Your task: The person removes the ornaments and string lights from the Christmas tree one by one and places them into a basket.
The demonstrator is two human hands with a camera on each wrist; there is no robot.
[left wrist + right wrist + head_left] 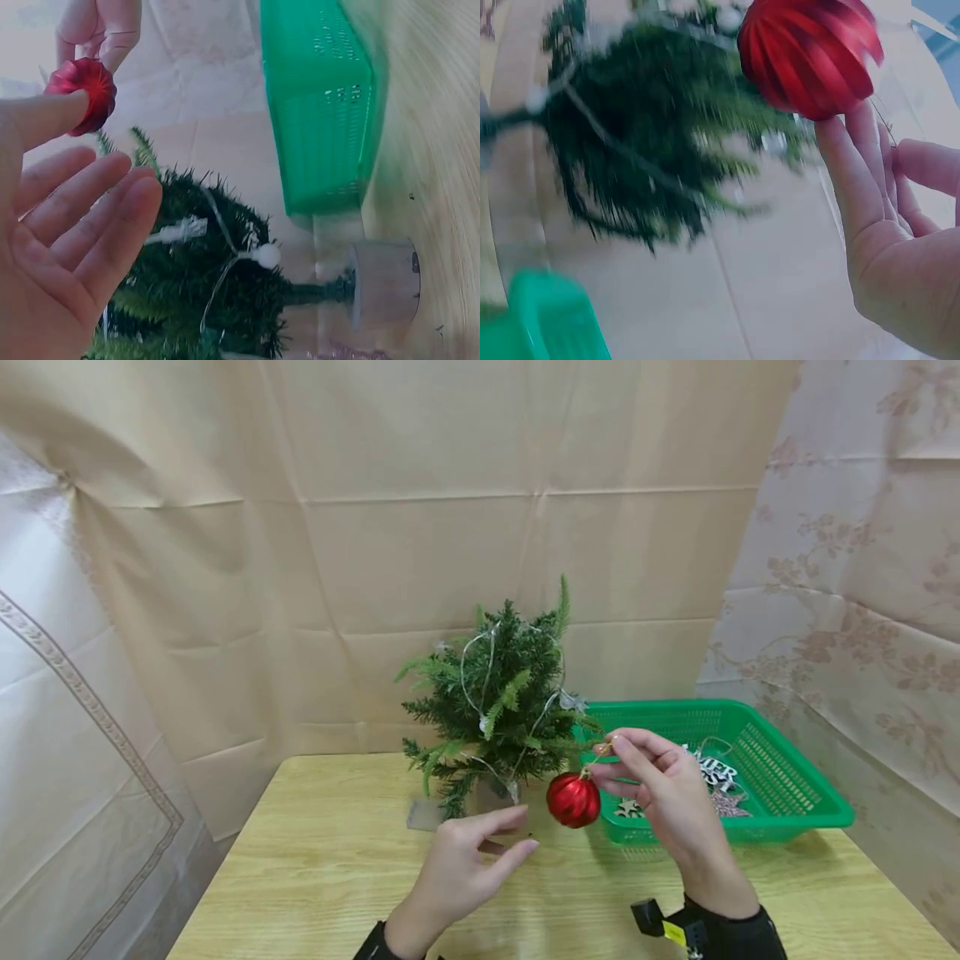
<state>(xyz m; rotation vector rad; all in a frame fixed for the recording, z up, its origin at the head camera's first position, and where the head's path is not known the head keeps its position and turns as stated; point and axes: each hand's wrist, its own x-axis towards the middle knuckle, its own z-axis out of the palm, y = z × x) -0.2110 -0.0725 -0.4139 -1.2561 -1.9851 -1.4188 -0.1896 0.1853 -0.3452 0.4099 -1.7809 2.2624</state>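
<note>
My right hand (671,797) pinches the thin gold loop of a shiny red ribbed bauble (573,800) between thumb and fingertips. The bauble hangs in front of the lower right side of a small artificial Christmas tree (502,685). In the right wrist view the red bauble (810,56) is large, with fingers right at its underside. My left hand (472,868) is held with thumb and fingers apart and nothing between them, low in front of the tree's grey base (386,283). A wire light string with white bulbs (266,256) winds over the branches.
A green plastic basket (798,781) stands right of the tree, behind my right hand. Inside lie black-and-white lettered ornaments (716,772), a pinkish glittery star (727,803) and small pale star shapes (628,808). A flat grey piece (425,815) lies beside the tree on the wooden table (322,852).
</note>
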